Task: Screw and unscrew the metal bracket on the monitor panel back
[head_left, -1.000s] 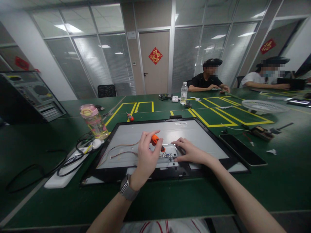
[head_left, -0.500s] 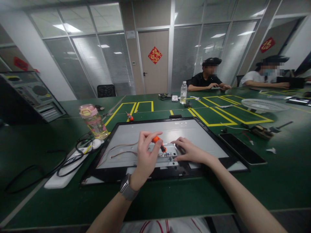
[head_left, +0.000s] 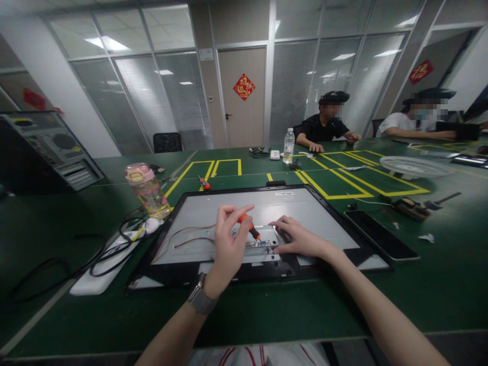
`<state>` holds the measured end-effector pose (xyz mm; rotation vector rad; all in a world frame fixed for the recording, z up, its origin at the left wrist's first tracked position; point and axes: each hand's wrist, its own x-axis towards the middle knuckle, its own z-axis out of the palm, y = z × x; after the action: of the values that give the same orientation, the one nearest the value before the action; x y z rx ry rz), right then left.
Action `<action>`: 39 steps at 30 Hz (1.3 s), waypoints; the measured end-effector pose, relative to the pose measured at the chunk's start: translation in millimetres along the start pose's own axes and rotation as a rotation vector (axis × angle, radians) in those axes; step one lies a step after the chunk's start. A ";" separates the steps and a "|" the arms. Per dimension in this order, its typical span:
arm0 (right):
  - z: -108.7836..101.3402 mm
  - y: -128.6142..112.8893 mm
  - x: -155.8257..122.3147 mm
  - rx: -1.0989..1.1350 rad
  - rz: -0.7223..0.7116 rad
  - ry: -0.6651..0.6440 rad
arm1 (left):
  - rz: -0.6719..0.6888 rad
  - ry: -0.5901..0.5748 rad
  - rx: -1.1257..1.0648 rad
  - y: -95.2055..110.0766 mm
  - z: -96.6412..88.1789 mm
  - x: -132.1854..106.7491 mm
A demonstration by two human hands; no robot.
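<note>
While the left hand (head_left: 229, 246) pinches the orange screwdriver (head_left: 247, 223) between thumb and fingertips, the tool leans down to the right, its tip on the small circuit board (head_left: 261, 246); that board sits at the near middle of the monitor panel (head_left: 312, 211), which lies flat on the green table (head_left: 267, 315) right in front of the person. The right hand (head_left: 301, 239) rests just beside the screwdriver, fingers loosely spread and pressed flat on the metal plate (head_left: 272, 235) around the board, gripping nothing; a grey watch (head_left: 200, 299) rides on the left wrist. Thin wires (head_left: 186, 236) trail across the pale panel to the left of the left hand.

Off the panel's left edge, black cables (head_left: 110, 249) loop over a white strip (head_left: 91, 282); a pink-lidded bottle (head_left: 147, 190) stands upright near the panel's far left corner; a small red screwdriver (head_left: 204, 184) lies just beyond the panel. To the right, a dark phone (head_left: 381, 236) lies flat beside the frame; farther right, a white fan grille (head_left: 414, 165) rests on the table. A clear water bottle (head_left: 288, 146) stands at the far edge; two other people sit across the table, arms on it; an opened computer case (head_left: 49, 147) stands at far left.
</note>
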<state>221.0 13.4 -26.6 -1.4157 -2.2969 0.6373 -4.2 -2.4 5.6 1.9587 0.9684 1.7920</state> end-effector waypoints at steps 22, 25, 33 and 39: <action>-0.1 -1.0 0.4 0.002 0.004 0.002 | 0.033 0.032 -0.031 0.1 2.0 0.8; -0.3 -1.9 0.4 -0.008 0.008 0.004 | 0.007 0.038 -0.039 1.3 1.0 0.1; -0.2 -0.8 0.1 -0.002 -0.004 0.011 | 0.019 -0.016 -0.048 0.8 0.1 -0.9; 1.1 1.9 0.6 -0.011 -0.001 0.011 | 0.050 0.016 -0.027 2.7 0.7 -2.2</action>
<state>221.5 14.4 -28.5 -1.4194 -2.2961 0.6154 -2.7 -5.7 5.6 1.9717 0.9036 1.8403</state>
